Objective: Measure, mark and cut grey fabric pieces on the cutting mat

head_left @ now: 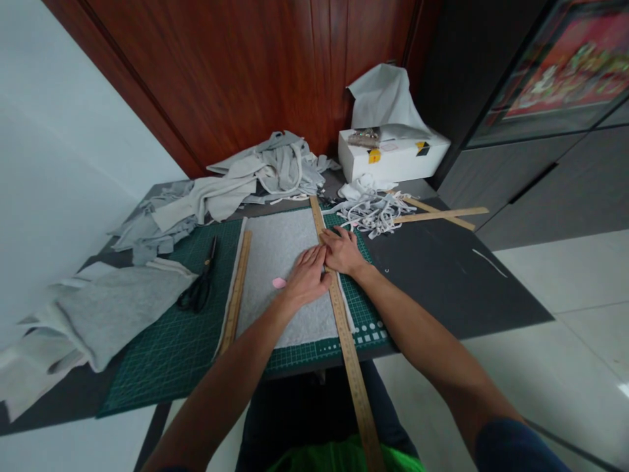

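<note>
A piece of light grey fabric (275, 242) lies flat on the green cutting mat (216, 334). A long wooden ruler (351, 354) crosses its right side and runs past the table's front edge toward my body. My left hand (309, 275) rests on the fabric at the ruler, fingers stretched forward. Against it, my right hand (343, 250) presses down on the ruler with its fingers apart and bent; its palm side is hidden. Along the fabric's left side lies a second wooden ruler (238, 295). A small pink piece (279, 282) sits on the fabric left of my left hand.
Black scissors (199, 282) lie on the mat at left, beside folded grey fabric (122, 308). Behind are a heap of grey cloth (265, 170), a pile of thin strips (376, 210), crossed wooden sticks (442, 214) and a white box (398, 160). Dark table (457, 275) extends right.
</note>
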Tool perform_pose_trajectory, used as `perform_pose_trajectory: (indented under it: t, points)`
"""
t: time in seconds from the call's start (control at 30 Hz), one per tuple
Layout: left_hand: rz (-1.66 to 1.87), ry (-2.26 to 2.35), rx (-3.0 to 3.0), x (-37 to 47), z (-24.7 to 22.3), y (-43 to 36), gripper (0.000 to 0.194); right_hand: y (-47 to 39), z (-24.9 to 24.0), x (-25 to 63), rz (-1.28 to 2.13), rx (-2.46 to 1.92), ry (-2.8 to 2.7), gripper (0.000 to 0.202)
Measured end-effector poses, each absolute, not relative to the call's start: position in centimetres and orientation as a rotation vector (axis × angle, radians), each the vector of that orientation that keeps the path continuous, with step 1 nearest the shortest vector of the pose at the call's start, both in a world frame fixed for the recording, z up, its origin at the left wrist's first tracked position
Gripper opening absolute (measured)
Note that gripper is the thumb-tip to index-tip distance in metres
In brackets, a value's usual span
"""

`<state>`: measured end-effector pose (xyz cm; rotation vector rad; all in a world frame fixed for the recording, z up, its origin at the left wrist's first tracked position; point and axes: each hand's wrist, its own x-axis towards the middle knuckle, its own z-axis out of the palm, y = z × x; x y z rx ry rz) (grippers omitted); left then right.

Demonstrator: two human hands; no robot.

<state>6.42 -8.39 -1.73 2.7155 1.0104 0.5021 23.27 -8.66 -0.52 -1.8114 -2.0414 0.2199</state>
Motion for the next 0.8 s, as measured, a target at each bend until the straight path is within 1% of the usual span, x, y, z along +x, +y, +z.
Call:
perform_pose_trajectory:
  t: [0.33, 0.8]
  points:
    - [0.458, 1.033, 2.722, 6.5, -1.6, -8.6, 0.072, -8.5, -0.8, 23.2, 0.190, -1.831, -2.027, 0.047]
    - [0.374, 1.058, 2.702, 6.6, -0.5, -9.3, 0.075, -8.5, -1.0, 23.2, 0.183, -1.833, -2.011, 0.047]
